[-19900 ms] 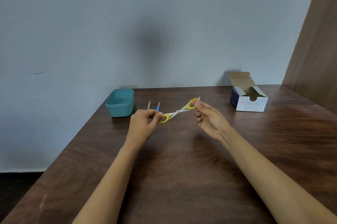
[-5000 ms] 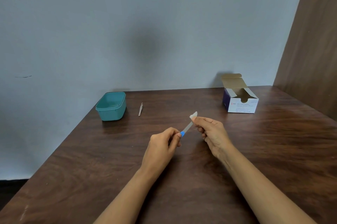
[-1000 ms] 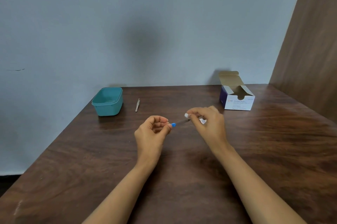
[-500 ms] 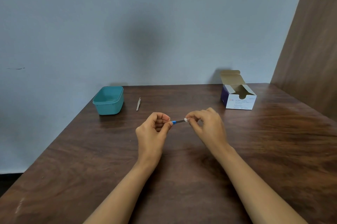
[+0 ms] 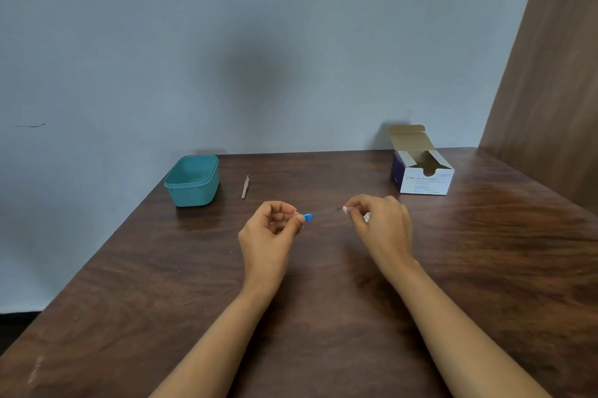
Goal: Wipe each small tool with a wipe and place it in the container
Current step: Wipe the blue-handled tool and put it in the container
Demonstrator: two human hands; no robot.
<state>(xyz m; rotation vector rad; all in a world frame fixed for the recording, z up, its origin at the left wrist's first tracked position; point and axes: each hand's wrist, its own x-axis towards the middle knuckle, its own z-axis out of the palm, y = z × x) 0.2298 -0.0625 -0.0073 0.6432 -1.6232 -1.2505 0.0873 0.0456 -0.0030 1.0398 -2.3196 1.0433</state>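
Right of the teal rectangular plastic container (image 5: 191, 182), above the brown wooden surface (image 5: 323, 333), the left hand (image 5: 268, 229) pinches a slim blue-ended metal tool (image 5: 318, 214). The right hand (image 5: 380, 223) pinches a small white wipe (image 5: 345, 210) round its tip. Thin metal tweezers (image 5: 245, 187) lie just right of the container.

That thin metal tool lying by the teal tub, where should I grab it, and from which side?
Pinch the thin metal tool across its middle, coming from above and slightly from the right. It lies flat on the table with its long axis pointing away from you, and the teal tub crowds its left side.
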